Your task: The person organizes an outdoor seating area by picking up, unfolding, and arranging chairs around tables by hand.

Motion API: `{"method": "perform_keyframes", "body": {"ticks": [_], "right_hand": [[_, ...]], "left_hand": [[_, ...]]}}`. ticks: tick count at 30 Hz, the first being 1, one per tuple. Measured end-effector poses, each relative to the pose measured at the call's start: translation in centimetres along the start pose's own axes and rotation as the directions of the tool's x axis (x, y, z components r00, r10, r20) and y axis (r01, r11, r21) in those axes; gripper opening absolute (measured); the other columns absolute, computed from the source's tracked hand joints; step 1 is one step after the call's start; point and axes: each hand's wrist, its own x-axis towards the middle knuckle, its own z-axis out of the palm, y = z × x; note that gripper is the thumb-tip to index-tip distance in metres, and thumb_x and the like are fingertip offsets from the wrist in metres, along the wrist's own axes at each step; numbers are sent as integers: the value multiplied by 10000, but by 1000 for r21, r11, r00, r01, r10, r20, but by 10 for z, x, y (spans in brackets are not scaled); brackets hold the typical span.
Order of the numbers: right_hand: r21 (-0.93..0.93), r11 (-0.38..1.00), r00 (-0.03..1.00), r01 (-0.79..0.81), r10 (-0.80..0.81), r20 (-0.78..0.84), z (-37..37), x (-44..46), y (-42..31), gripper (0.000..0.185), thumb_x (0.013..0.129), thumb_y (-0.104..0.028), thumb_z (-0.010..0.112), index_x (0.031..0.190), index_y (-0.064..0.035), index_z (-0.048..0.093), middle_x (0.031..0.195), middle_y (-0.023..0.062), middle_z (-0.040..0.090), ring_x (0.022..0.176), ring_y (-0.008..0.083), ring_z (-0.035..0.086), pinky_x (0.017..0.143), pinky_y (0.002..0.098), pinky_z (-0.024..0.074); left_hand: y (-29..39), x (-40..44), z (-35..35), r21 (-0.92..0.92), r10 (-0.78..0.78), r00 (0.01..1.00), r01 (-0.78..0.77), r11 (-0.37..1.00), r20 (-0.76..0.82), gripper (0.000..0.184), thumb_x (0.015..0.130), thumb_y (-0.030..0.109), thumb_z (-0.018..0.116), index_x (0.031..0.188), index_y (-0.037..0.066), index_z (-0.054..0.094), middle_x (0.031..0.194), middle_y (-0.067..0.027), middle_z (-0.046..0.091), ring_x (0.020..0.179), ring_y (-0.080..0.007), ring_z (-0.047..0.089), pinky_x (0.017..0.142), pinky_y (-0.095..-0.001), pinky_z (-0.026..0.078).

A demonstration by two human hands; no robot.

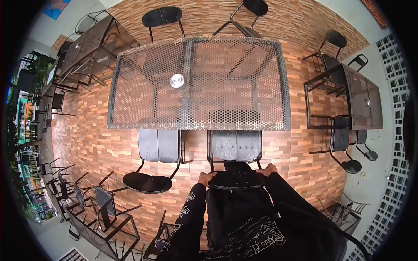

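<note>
My left hand (pixel 206 178) is closed around the left end of a black chair's backrest (pixel 235 179). At the right end of the same backrest, my right hand (pixel 267 169) grips it too. The chair's dark slatted seat (pixel 235 145) points away from me, its far edge under the near side of a perforated metal table (pixel 237 87). Both of my arms reach forward in black sleeves, the left one printed with white webs. On the tabletop, left of its middle bar, sits a small round silvery object (pixel 177 80), perhaps an ashtray.
Left of my chair stands a similar black chair (pixel 159 145), also partly under the table. More chairs (pixel 162 17) line the brick-patterned far wall. A smaller table (pixel 363 98) with chairs is to the right. Several tables and chairs (pixel 104 200) crowd the left side.
</note>
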Motion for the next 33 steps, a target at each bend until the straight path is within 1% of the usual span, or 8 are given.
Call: {"method": "perform_keyframes", "body": {"ticks": [6, 11, 15, 23, 26, 28, 31, 33], "right_hand": [[-102, 994, 990, 42, -55, -127, 42, 20, 33, 848, 608, -674, 766, 1082, 14, 625, 1099, 213, 661, 1059, 324, 641, 884, 390, 528], [-91, 967, 967, 240, -230, 110, 71, 20, 53, 704, 695, -549, 777, 1100, 8, 630, 1114, 231, 644, 1076, 364, 619, 902, 410, 512], [123, 889, 897, 442, -432, -97, 132, 11, 76, 625, 711, -525, 773, 1087, -45, 638, 1182, 219, 604, 1137, 368, 572, 962, 417, 469], [410, 805, 802, 428, -130, -583, 161, -59, 87, 488, 711, -405, 801, 967, -13, 662, 917, 219, 685, 916, 340, 668, 814, 405, 524], [100, 848, 777, 521, -423, -465, 153, -106, 96, 589, 805, -519, 673, 1142, -41, 600, 1010, 230, 647, 1015, 406, 598, 885, 463, 485], [63, 777, 714, 627, -539, -447, 153, -142, 94, 656, 810, -568, 644, 1201, -47, 573, 1098, 259, 617, 1047, 425, 584, 911, 471, 474], [41, 759, 717, 649, -593, -365, 155, -169, 87, 773, 797, -652, 596, 1296, -66, 530, 1149, 297, 581, 1065, 449, 575, 935, 474, 467], [90, 732, 700, 675, -598, -390, 152, -195, 88, 697, 774, -548, 679, 1227, -34, 550, 1136, 292, 600, 1106, 428, 568, 937, 473, 471]], "left_hand": [[-30, -15, 22, -88, 46, 995, -38, 995, 86, 428, 795, 237, 796, 973, -126, 655, 870, -152, 697, 702, -228, 663, 625, -362, 536], [-79, 25, 14, -76, 72, 993, -65, 995, 96, 435, 791, 240, 799, 994, -117, 656, 897, -151, 700, 747, -223, 676, 639, -362, 544], [-107, 67, 0, -12, 178, 983, -179, 984, -43, 377, 834, 139, 744, 1016, -157, 599, 941, -181, 671, 778, -284, 682, 637, -387, 570], [-124, 26, -19, -236, 302, 949, -273, 933, 94, 464, 858, 183, 702, 1128, -149, 520, 993, -207, 636, 850, -306, 661, 687, -430, 577], [-123, -10, -13, 12, 380, 925, -380, 925, 18, 500, 863, 271, 681, 1093, -147, 531, 997, -257, 643, 866, -361, 671, 727, -468, 569], [-126, -14, -18, 830, 710, 702, -424, 364, 47, 528, 852, 360, 606, 1031, -134, 556, 979, -329, 635, 919, -450, 643, 838, -476, 522], [-111, -21, -10, 782, 699, 615, -610, 128, 365, 336, 823, 274, 594, 1025, 15, 668, 1063, -247, 656, 1007, -405, 632, 887, -484, 506], [-108, -10, -1, 745, 577, 640, -662, 79, 507, 498, 796, 405, 641, 1204, 119, 638, 1204, -200, 627, 1146, -382, 577, 1009, -441, 445]]}}
